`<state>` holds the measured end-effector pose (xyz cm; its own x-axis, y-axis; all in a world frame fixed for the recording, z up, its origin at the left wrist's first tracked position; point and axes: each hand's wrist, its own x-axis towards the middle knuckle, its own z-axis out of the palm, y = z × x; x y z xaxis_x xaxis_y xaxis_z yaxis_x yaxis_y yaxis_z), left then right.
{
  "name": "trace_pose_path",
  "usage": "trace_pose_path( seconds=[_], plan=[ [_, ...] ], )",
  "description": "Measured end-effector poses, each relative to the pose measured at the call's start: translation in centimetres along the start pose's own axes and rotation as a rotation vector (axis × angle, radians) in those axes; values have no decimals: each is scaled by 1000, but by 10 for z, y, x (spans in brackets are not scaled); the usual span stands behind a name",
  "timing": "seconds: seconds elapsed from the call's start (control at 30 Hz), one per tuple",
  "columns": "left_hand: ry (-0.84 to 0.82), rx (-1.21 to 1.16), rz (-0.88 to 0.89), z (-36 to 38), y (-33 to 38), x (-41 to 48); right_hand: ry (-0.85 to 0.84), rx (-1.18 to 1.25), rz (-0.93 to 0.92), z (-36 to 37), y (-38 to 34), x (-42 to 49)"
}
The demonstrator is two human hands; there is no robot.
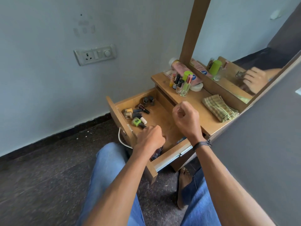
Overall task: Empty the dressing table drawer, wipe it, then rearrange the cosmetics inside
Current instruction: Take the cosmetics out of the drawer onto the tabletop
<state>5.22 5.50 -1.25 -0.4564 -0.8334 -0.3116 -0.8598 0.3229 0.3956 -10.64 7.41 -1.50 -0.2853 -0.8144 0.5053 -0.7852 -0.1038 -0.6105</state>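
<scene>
The drawer (171, 158) stood pulled well out from the table (195, 101), only partly emptied. A loose clutter of nail polish bottles (130, 112) lay on their sides toward its far left corner, two dark little jars (148, 100) stood upright behind them, and something dark (156, 154) sat in the near corner.

The left grip (149, 137) was down inside the drawer, knuckles up, fingertips at the dark cap of the green bottle (136, 121); whether it had closed on the cap, I could not tell. The right grip (185, 118) hung above the drawer with fingers curled in, and whether anything small sat inside them could not be told either.

On the table, the cosmetics already out (182, 84) stood crowded together at the far end by the mirror (244, 46), with a folded checked cloth (219, 107) lying apart.

The likely trouble was a glancing touch. The green bottle lay against its neighbours, so a careless pull could send them rolling. Adding another bottle to that tight upright cluster could topple the tall narrow ones, perhaps onto the floor (48, 176).
</scene>
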Motion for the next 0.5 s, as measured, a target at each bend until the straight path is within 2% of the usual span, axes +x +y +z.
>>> trace_pose_path(
  seconds=[0.17, 0.27, 0.33, 0.5],
  plan=[
    [-169, 83, -22, -15, -4, -15, -531, -182, 149, -1, -3, -27],
    [-286, 100, -32, -23, -9, -21, -747, -303, 213, 7, -2, -41],
    [-286, 115, -28, -24, -11, -23, -799, -373, 229, 15, -2, -45],
    [-213, 72, -22, -22, -13, -23, -789, -424, 374, 34, -9, -43]
  ],
)
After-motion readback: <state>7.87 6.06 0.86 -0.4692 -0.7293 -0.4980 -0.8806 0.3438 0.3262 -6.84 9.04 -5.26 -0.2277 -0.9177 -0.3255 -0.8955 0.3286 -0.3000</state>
